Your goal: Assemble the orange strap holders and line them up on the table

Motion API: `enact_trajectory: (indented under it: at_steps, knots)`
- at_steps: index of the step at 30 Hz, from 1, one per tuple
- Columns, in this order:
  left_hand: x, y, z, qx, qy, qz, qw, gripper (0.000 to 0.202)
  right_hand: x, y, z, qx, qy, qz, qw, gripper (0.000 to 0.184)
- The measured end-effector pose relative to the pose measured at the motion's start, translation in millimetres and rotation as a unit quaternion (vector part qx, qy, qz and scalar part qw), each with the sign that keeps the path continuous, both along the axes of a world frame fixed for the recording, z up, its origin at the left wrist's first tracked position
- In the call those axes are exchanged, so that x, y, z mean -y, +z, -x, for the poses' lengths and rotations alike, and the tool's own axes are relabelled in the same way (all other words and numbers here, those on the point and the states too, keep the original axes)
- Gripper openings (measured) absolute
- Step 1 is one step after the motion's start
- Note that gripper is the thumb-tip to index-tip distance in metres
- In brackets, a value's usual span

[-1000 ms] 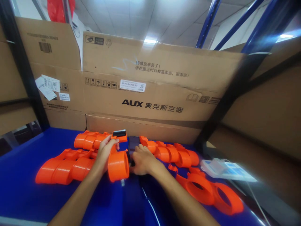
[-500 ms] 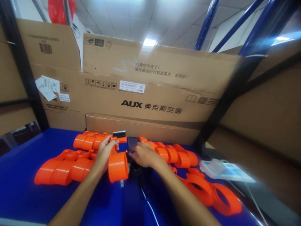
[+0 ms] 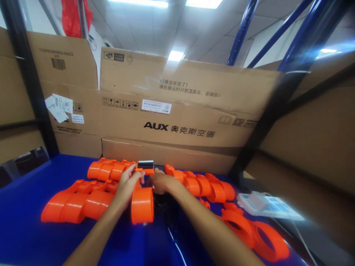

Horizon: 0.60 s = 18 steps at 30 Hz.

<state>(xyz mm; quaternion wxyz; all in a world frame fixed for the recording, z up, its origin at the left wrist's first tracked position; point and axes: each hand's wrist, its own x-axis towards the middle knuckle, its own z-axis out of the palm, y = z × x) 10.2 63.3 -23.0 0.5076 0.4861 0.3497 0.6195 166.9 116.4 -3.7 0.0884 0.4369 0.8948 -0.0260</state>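
My left hand (image 3: 129, 181) is closed around an orange plastic ring piece (image 3: 142, 207), the ring hanging below the fingers. At its upper end sits a black rectangular pad (image 3: 145, 164) with a whitish edge. Close beside this piece, on its right, is my right hand (image 3: 160, 181), its fingers bent and mostly hidden, so what they touch cannot be made out. A flat dark device (image 3: 158, 167) shows a little behind the right hand. Under the hands lies something black and blurred, with a white cable (image 3: 177, 246) running toward me.
Orange ring pieces stand in rows at the left (image 3: 65, 207) and the right (image 3: 203, 186) on the blue table (image 3: 22, 207). Larger orange rings (image 3: 270, 242) lie at front right, near a white-and-blue plastic case (image 3: 270, 207). A cardboard panel (image 3: 177, 147) closes the back, between dark posts.
My left hand with the orange piece has shifted slightly right. My right hand has drawn in toward it, its fingers now more hidden, and the dark device is more covered. The view has tilted slightly up.
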Motion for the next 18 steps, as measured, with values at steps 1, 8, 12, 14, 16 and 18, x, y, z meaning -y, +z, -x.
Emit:
enact_trajectory:
  at_steps: [1,8,12,14,16,18]
  knots:
    - [0.0,-0.2,-0.2,-0.001,-0.003,-0.002,1.0,0.019,0.0,-0.1,0.3,0.002,-0.001,0.0,1.0,0.023]
    - [0.6,0.0,-1.2,-0.007,-0.007,-0.005,1.0,0.018,0.2,1.4,-2.1,0.005,0.001,-0.003,1.0,0.027]
    - [0.8,0.7,-1.1,-0.005,-0.007,-0.004,1.0,0.018,-0.9,-0.4,1.0,0.011,0.0,0.0,1.0,0.025]
    - [0.9,0.9,-0.8,0.001,-0.009,0.001,1.0,0.019,-0.8,-0.1,2.4,0.01,0.001,0.004,1.0,0.023]
    - [1.3,1.4,-0.5,0.005,-0.013,0.005,1.0,0.019,0.0,2.1,2.3,0.001,0.003,0.008,1.0,0.019]
    - [2.0,2.4,-0.3,0.007,-0.014,0.005,1.0,0.019,1.4,5.5,0.7,-0.014,0.0,0.009,1.0,0.017]
